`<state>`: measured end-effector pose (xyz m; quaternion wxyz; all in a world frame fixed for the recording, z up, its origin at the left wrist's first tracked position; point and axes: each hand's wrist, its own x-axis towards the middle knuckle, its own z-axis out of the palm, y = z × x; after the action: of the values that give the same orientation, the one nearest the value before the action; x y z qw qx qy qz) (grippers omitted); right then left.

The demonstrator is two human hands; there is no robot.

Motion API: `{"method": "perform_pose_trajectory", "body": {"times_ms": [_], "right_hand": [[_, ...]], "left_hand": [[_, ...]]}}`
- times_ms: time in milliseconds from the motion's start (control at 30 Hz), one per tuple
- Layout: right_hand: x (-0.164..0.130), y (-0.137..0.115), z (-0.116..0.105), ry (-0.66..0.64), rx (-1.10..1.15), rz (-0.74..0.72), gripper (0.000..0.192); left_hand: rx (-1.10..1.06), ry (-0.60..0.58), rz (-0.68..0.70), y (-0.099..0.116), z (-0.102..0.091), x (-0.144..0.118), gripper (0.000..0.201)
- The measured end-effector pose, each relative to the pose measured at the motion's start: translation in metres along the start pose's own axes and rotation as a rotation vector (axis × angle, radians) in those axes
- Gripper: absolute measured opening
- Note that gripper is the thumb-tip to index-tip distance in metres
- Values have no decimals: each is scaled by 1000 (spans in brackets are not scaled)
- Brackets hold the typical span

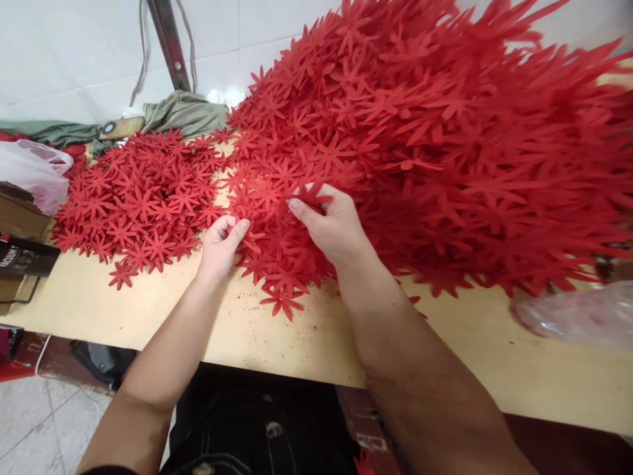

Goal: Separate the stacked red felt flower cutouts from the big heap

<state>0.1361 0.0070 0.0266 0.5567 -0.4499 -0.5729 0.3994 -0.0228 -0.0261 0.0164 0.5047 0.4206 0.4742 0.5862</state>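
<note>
My left hand (222,245) is closed, thumb against fingers, pinching the edge of a red flower-shaped cutout (254,241) between the two piles. Further right, my right hand (330,221) pinches another red flower-shaped cutout (312,194) between thumb and fingertips, just above the pile. A large heap of red cutouts (405,125), each with several narrow petals, fills the right and back of the table. A smaller pile of the same cutouts (143,198) lies to the left. Part of what each hand holds is hidden behind the fingers.
The pale table (163,313) has red crumbs along its front. A clear plastic bag (578,313) lies at the right edge. At far left are a white plastic bag (32,173) and a black box marked VACUUM (27,256). Green cloth (185,113) lies by the tiled wall.
</note>
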Motion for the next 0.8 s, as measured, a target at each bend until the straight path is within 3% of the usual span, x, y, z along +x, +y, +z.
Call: {"method": "perform_pose_trajectory", "body": {"times_ms": [133, 233, 333, 533, 700, 800], "right_hand": [[3, 3, -2, 88, -10, -14, 18], [1, 4, 1, 1, 26, 25, 23], [-3, 2, 5, -110, 6, 47, 23], [-9, -10, 16, -143, 36, 80, 5], [-12, -15, 19, -145, -59, 149, 27], [-14, -14, 21, -216, -99, 112, 42]], "left_hand": [[127, 67, 196, -6, -4, 3, 40], [307, 105, 378, -7, -7, 2, 43], [421, 49, 460, -5, -7, -1, 36], [351, -81, 365, -9, 0, -8, 34], [195, -111, 212, -13, 5, -10, 36], [130, -95, 180, -12, 6, -8, 34]]}}
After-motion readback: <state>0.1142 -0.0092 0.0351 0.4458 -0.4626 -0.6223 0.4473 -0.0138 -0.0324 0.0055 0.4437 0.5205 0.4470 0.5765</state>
